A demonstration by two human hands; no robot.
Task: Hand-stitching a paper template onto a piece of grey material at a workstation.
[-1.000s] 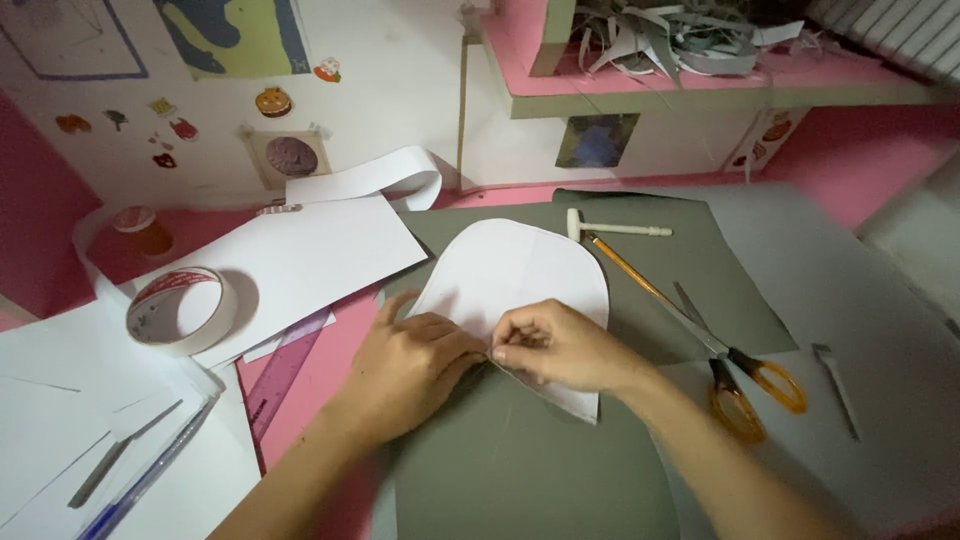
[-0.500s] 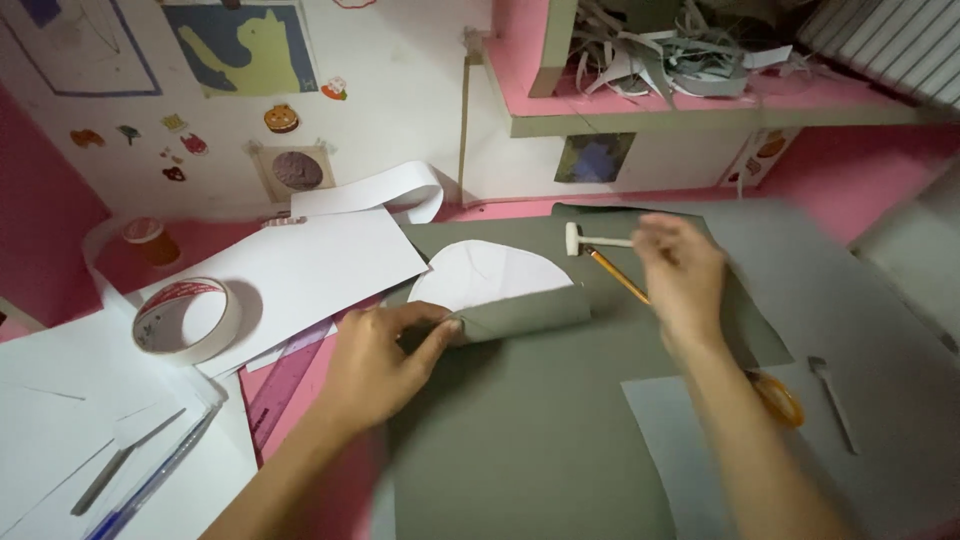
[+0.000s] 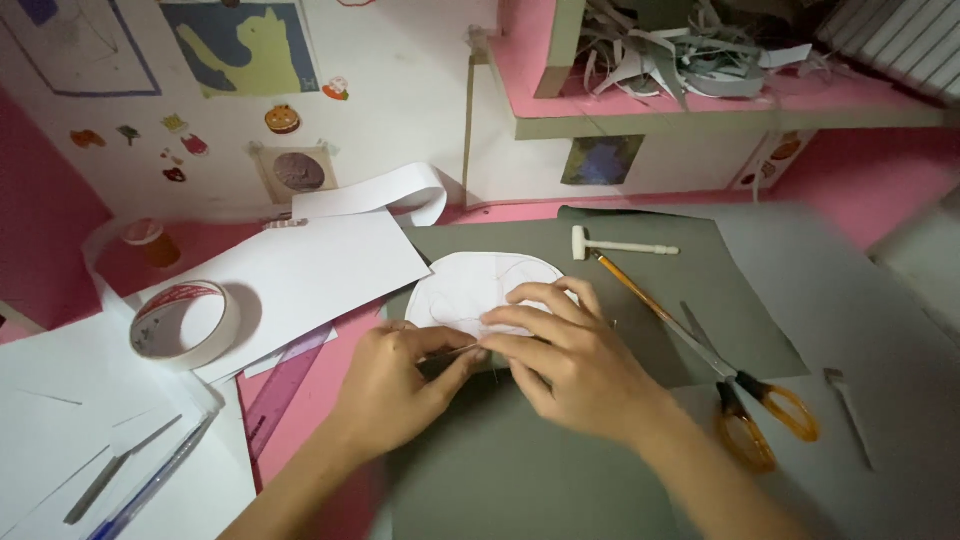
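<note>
A white paper cut-out with a rounded top (image 3: pixel 470 285) lies on a sheet of grey-green card (image 3: pixel 520 470) in the middle of the desk. My left hand (image 3: pixel 395 385) pinches the lower edge of the white shape against the card. My right hand (image 3: pixel 570 355) lies flat over the shape's lower right part, fingers spread and pressing down. Faint pencil lines show on the white paper. Its lower half is hidden under both hands.
A tape roll (image 3: pixel 185 322) sits on white sheets (image 3: pixel 300 275) at the left, with a purple ruler (image 3: pixel 285 385) and a pen (image 3: pixel 150 485). Orange-handled scissors (image 3: pixel 745 395), a pencil (image 3: pixel 650 305) and a small white mallet (image 3: pixel 620 245) lie to the right. A pink shelf (image 3: pixel 700 100) stands behind.
My right hand has come back from near the mallet and pencil and now presses on the white shape beside my left hand. The white shape shows flatter than half a second ago.
</note>
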